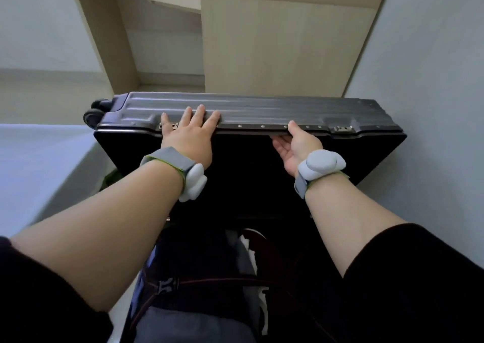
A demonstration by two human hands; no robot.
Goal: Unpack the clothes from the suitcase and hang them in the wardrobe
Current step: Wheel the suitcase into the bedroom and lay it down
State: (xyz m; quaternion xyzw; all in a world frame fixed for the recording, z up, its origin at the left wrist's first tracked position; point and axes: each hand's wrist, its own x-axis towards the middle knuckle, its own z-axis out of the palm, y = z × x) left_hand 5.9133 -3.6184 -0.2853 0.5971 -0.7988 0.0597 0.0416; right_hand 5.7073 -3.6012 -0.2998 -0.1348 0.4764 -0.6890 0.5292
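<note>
We hold the ribbed dark-grey hard-shell suitcase lid (262,108), stiff and probably weighty, at its rim: left hand (190,136) flat on top, right hand (296,147) pinching underneath.

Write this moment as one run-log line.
lid: raised | left hand: flat on lid | right hand: grips lid edge | clothes: strapped inside

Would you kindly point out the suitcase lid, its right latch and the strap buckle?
suitcase lid (262,108): head view, on the middle of the ribbed outer shell.
right latch (343,129): head view, on the metal clasp at the lid's edge.
strap buckle (167,286): head view, on the middle of the clasp.
</note>
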